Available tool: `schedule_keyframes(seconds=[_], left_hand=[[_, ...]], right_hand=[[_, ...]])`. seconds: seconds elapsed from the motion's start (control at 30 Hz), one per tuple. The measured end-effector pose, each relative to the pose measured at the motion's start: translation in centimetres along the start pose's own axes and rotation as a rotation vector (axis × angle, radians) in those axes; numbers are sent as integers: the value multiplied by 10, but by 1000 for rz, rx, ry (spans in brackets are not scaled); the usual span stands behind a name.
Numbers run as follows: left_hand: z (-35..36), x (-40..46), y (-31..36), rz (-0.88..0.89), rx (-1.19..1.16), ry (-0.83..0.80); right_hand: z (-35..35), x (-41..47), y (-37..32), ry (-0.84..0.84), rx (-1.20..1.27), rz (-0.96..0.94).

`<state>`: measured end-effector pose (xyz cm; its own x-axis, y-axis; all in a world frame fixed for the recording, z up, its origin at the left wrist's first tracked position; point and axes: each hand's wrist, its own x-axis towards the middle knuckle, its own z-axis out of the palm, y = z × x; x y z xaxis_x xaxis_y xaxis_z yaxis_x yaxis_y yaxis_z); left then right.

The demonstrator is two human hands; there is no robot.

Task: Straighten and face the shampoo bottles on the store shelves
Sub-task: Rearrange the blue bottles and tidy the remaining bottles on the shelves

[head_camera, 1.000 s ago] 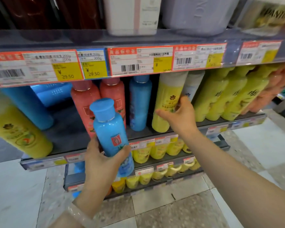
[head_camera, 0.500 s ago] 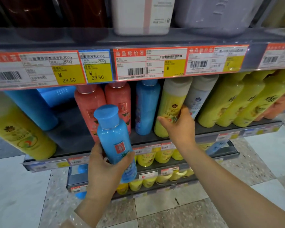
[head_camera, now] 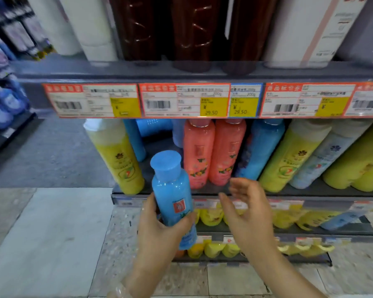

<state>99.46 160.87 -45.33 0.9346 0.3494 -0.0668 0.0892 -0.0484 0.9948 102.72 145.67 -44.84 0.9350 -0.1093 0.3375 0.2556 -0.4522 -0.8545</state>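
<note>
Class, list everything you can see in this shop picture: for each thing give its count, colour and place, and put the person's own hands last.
held bottle: one, blue, in front of the middle shelf
pink bottles: two, upright, middle shelf centre
blue bottle: one, right of the pink pair
yellow bottle: one, middle shelf left end
yellow bottles: several, middle shelf right
pale bottle: one, among the yellow ones on the right
dark red bottles: at least two, top shelf
white containers: top shelf, count unclear
price labels: a row, red, white and yellow, top shelf edge
left hand: holds the held bottle
right hand: empty, fingers spread
</note>
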Motion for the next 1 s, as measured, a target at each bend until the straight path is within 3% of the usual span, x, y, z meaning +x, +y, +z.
schedule_keyframes(seconds=[0.13, 0.3, 0.5, 0.67, 1.0], left_hand=[[-58, 2, -3, -10, -12, 36], [-143, 21, -7, 14, 36, 75], [-215, 68, -1, 41, 52, -1], [-214, 112, 18, 123, 87, -93], [-143, 166, 42, 230, 58, -193]], right_hand=[[68, -8, -29, -197, 42, 2], [152, -3, -60, -285, 51, 83], [201, 13, -91, -93, 12, 225], [201, 20, -94, -57, -78, 254], [177, 20, -79, 80, -118, 265]])
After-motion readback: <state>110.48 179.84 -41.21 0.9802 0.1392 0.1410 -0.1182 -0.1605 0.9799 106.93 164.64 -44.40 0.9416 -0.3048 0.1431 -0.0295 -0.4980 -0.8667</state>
